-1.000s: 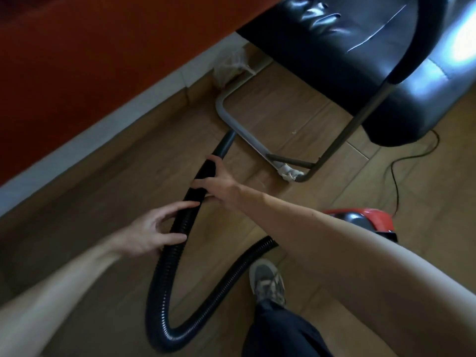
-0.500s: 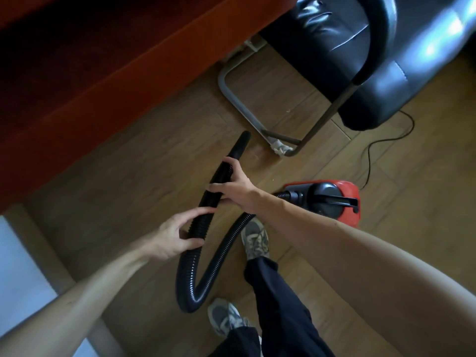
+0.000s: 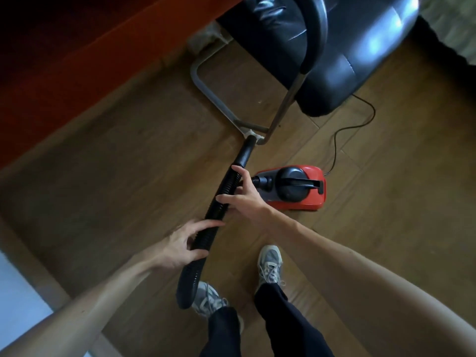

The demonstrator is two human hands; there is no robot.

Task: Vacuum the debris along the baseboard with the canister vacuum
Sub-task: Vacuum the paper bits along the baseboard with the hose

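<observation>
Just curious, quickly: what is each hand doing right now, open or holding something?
Left hand: grips the black vacuum hose, lower down.
Right hand: holds the same hose, nearer the nozzle.

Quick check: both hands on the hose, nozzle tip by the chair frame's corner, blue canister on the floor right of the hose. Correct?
Not quite: the canister is red, not blue; the head view shows it. The rest holds: left hand and right hand hold the hose, nozzle tip by the corner of the chair frame.

2 hands (image 3: pixel 180 247) (image 3: pixel 246 199), 1 vac (image 3: pixel 293 188), 1 chair (image 3: pixel 334 47)
</observation>
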